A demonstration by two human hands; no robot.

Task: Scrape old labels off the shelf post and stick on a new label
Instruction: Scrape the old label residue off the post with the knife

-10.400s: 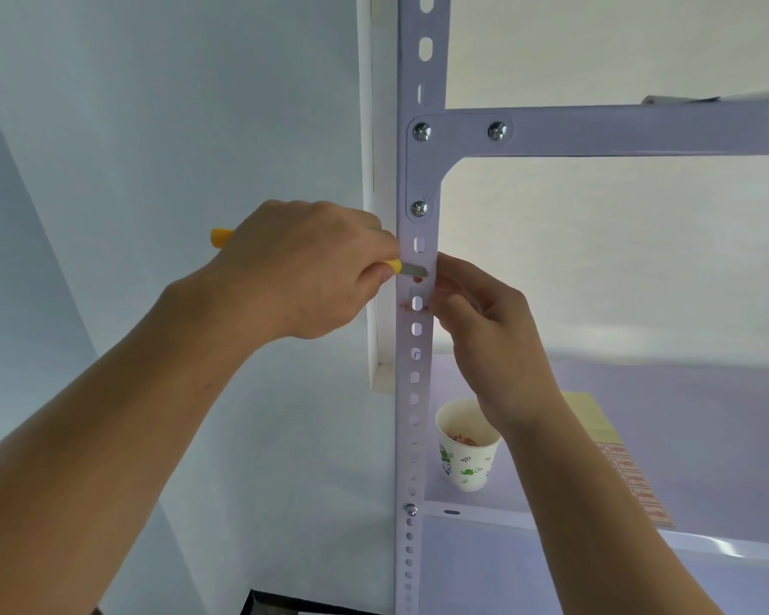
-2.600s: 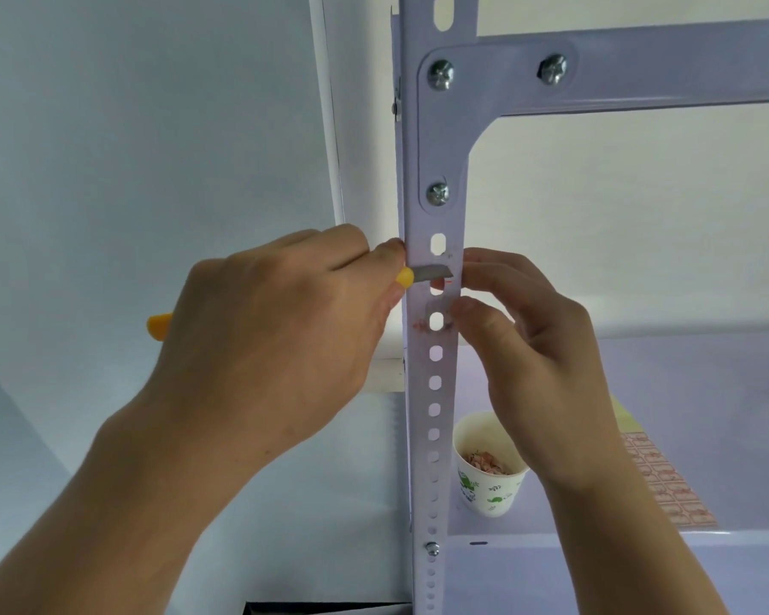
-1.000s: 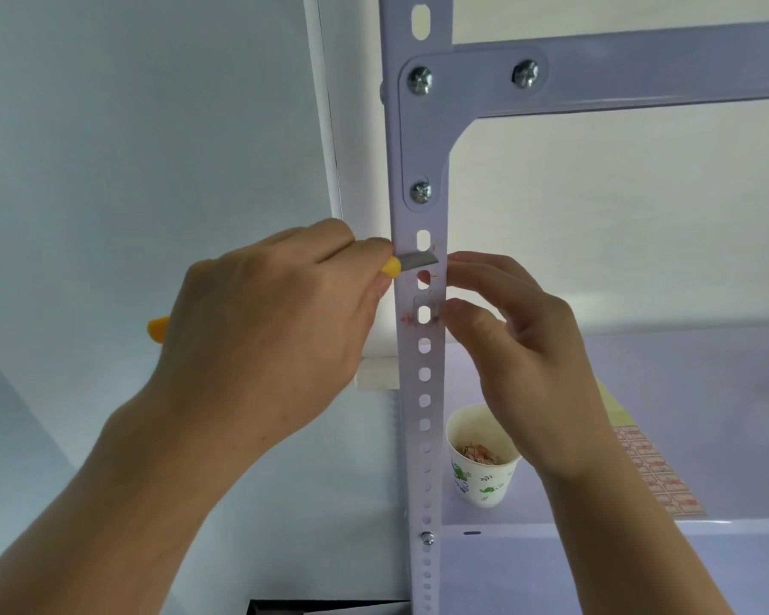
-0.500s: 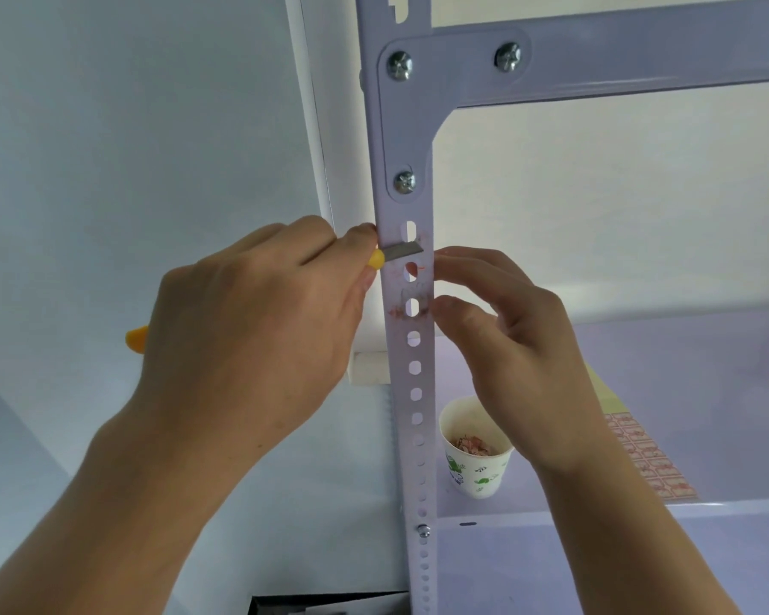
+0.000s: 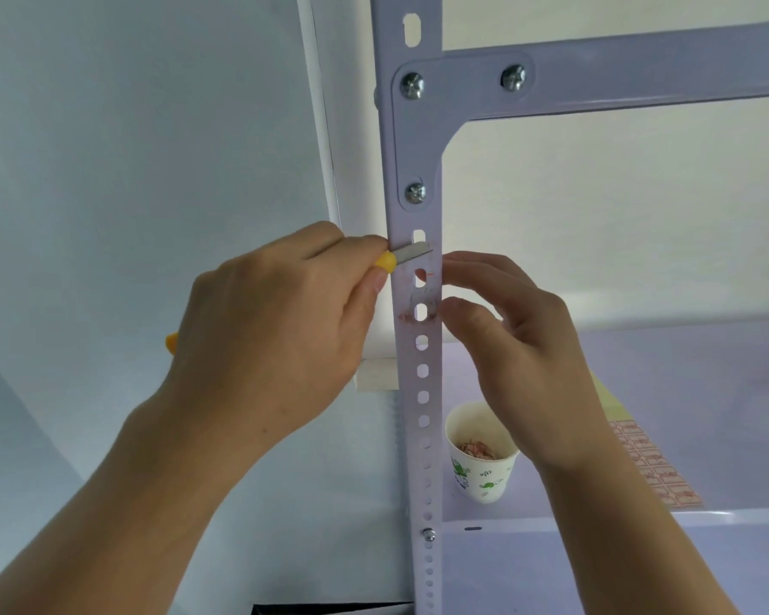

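Head view: the left hand [image 5: 276, 344] grips a yellow knife [image 5: 407, 253] with its fingers closed round the handle. The blade lies across the post [image 5: 420, 392], just below the top slot. Under the blade, label residue [image 5: 422, 300] clings round two holes, with reddish bits at its lower edge. The right hand [image 5: 507, 339] is at the post's right edge, forefinger and thumb curled, with their tips touching the edge beside the residue. I cannot tell whether they pinch it. On the shelf [image 5: 706, 375], near its front left corner, a cup [image 5: 480, 477] of scraps stands just right of the post. A label sheet [image 5: 653, 472] lies further right along the front edge, partly behind the right forearm.
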